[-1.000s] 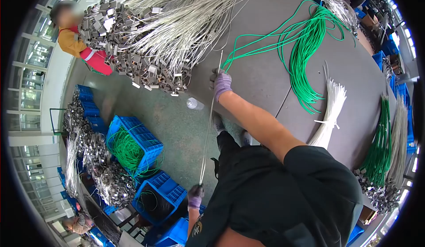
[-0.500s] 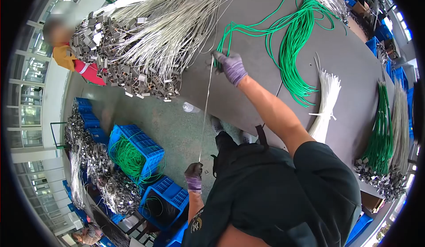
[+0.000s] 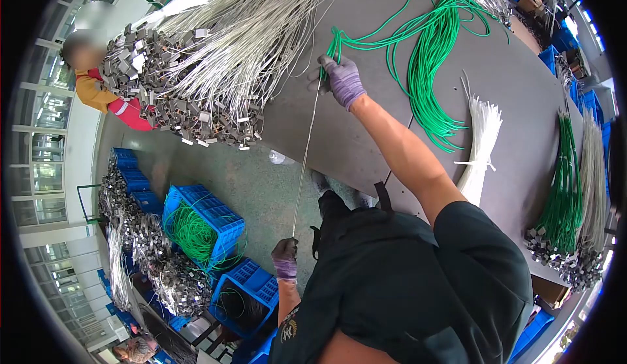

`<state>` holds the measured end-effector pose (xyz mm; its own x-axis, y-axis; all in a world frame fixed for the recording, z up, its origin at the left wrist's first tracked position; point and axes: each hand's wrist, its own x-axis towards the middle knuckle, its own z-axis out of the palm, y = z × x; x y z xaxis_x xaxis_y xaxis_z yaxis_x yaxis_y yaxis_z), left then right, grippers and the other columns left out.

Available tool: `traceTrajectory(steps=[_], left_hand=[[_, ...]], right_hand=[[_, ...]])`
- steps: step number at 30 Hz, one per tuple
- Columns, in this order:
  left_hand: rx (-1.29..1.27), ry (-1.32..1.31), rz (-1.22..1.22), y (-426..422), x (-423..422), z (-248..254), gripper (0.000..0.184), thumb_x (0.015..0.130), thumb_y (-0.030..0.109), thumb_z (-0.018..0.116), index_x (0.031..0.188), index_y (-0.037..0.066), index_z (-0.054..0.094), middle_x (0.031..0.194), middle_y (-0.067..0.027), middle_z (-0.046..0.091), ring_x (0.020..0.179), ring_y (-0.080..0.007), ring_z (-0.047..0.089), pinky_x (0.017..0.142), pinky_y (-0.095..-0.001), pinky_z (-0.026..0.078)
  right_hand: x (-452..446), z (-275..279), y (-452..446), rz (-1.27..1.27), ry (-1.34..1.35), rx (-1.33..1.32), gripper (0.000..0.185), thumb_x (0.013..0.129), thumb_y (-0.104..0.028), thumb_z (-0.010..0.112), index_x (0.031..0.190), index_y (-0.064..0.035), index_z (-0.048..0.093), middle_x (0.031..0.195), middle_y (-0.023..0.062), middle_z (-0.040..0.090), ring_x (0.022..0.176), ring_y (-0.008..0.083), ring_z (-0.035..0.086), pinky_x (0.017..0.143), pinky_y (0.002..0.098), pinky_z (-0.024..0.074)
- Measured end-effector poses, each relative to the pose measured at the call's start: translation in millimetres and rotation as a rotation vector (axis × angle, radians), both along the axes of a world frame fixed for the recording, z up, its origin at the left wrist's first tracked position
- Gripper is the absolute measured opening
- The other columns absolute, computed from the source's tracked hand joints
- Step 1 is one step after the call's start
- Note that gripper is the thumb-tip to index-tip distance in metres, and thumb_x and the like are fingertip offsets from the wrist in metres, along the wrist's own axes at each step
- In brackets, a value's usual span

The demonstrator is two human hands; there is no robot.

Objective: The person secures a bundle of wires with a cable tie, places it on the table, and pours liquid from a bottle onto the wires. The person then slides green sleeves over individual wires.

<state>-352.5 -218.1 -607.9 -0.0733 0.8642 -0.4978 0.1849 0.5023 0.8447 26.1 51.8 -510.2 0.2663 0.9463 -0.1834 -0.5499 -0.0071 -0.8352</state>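
A thin silvery wire (image 3: 304,161) runs taut between my two hands, over the table edge and the floor. My left hand (image 3: 285,258), in a grey and purple glove, is closed on its lower end. My right hand (image 3: 341,82), gloved alike, is closed over the tabletop around the upper part of the wire. Bent ends of green wires (image 3: 334,47) also go into the right hand's fingers; their exact hold is hidden. From there they lead to a loose green wire bundle (image 3: 431,63) lying on the grey table (image 3: 366,139).
A heap of pale wires with metal connectors (image 3: 189,119) overhangs the table's left corner. White tied strands (image 3: 481,139) lie at right, near hanging green wires (image 3: 563,188). Blue crates (image 3: 225,223) stand on the floor. Another person (image 3: 95,86) is beyond the heap.
Both hands keep their hold, with the wire still stretched between them. My right hand has shifted slightly up and right. The view has moved a little.
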Motion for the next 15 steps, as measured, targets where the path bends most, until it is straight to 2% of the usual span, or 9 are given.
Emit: traceTrajectory(steps=[7,9,12,15], left_hand=[[0.009,-0.004,-0.006,-3.5,-5.5,-5.1,0.013,0.084,0.016,0.061,0.08,0.004,0.063,0.056,0.0053,0.046,0.049,-0.0031,0.039,0.044,-0.0204,0.029],[0.015,-0.007,-0.01,-3.7,-5.9,-4.8,0.013,0.084,0.017,0.062,0.08,0.004,0.063,0.057,0.0053,0.047,0.049,-0.0031,0.039,0.044,-0.0204,0.029],[0.017,-0.02,-0.014,-2.4,-4.8,-2.5,0.015,0.084,0.017,0.062,0.08,0.004,0.062,0.057,0.0051,0.047,0.049,-0.0031,0.04,0.044,-0.0202,0.029],[0.07,-0.022,-0.054,-1.9,-6.4,-5.3,0.018,0.087,0.019,0.059,0.082,0.002,0.058,0.056,0.0049,0.043,0.044,-0.0029,0.036,0.039,-0.0197,0.027]], right_hand=[[-2.2,-3.6,4.7,-0.01,0.018,-0.036,0.019,0.092,-0.022,0.047,0.095,-0.0031,0.044,0.069,0.0193,0.064,0.05,0.0287,0.063,0.034,0.0297,0.0424],[-1.8,-3.5,4.5,-0.009,-0.015,-0.041,0.025,0.091,-0.026,0.05,0.098,-0.0024,0.046,0.072,0.0168,0.065,0.051,0.0245,0.063,0.037,0.0292,0.044],[-2.1,-2.7,3.8,-0.016,-0.028,-0.032,0.024,0.09,-0.026,0.051,0.098,-0.0032,0.046,0.07,0.0161,0.064,0.05,0.0246,0.062,0.037,0.0292,0.0434],[-2.7,-3.1,2.7,0.013,-0.055,-0.016,0.023,0.09,-0.026,0.051,0.098,-0.0042,0.047,0.069,0.0153,0.064,0.051,0.0246,0.062,0.038,0.029,0.0437]])
